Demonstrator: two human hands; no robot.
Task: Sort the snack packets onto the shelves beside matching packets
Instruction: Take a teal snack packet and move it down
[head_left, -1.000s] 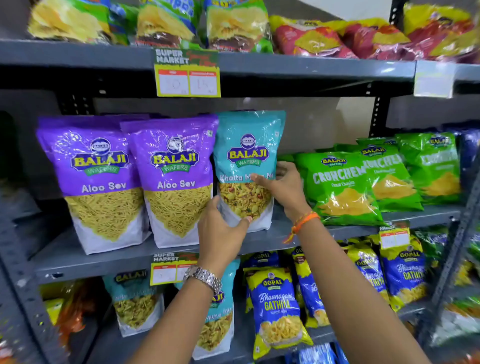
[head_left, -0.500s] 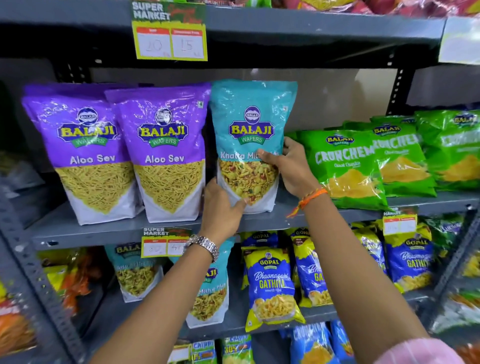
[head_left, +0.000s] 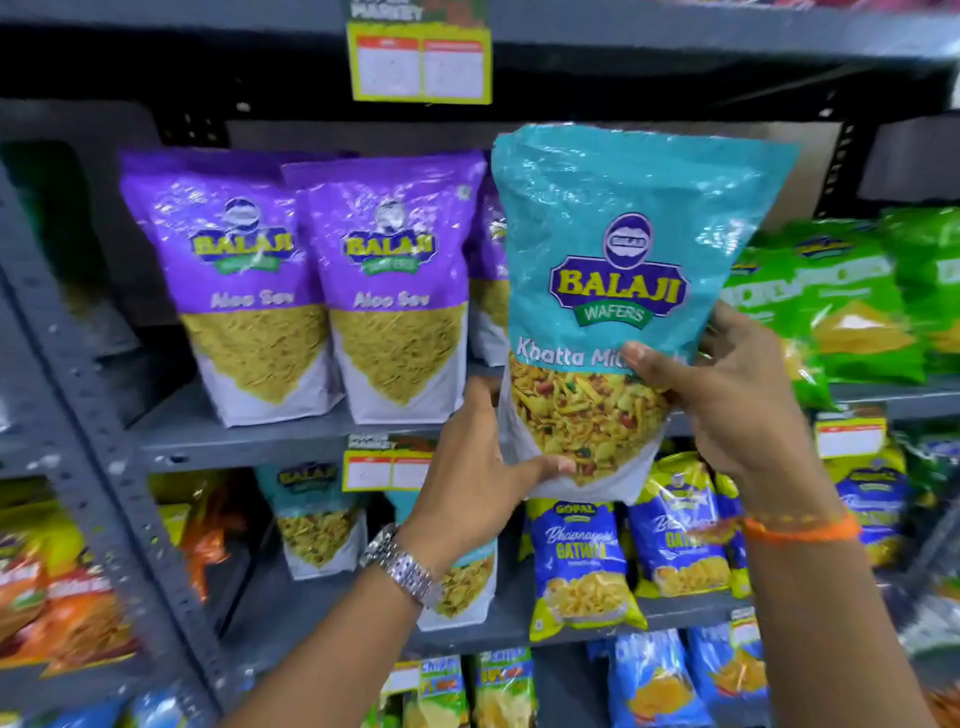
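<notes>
Both hands, the left hand (head_left: 483, 467) and right hand (head_left: 727, 395), grip the teal packet (head_left: 618, 270) upright, likely because its matching teal packets (head_left: 317, 519) sit one shelf lower.

The scene is brightly and evenly lit. Glare is seen on the teal packet (head_left: 623, 249); the purple packets (head_left: 311, 280) are blurred, and the shelf uprights (head_left: 67, 415) are bowed at the edges.

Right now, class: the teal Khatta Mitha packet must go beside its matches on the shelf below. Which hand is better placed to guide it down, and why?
Left. The left hand cups the teal packet at its bottom corner, directly above the matching teal packets.
</notes>
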